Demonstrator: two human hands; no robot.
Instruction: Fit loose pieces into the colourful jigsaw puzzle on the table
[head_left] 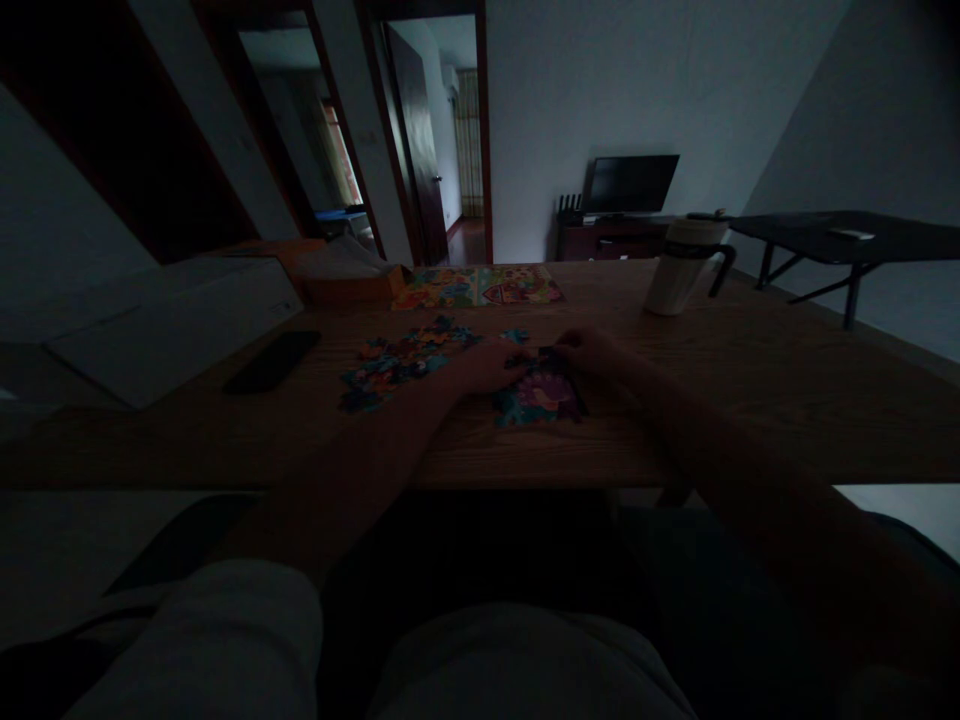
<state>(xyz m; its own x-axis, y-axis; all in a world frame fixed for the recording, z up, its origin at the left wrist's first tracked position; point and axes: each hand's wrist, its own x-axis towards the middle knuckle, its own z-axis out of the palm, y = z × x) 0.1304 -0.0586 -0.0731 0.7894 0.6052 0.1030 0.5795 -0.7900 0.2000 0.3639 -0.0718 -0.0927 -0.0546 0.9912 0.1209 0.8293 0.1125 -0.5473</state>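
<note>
In dim light, both my hands rest on a wooden table at the top edge of a small joined patch of jigsaw puzzle. My left hand lies at the patch's upper left with its fingers curled. My right hand is at the upper right, fingers bent down onto the patch's edge. Whether either hand pinches a piece is too dark to tell. Several loose colourful pieces lie scattered just left of my left hand.
A colourful puzzle picture sheet lies at the far edge beside an orange box. A dark phone lies to the left, next to a white box. A white mug with a dark handle stands at the far right.
</note>
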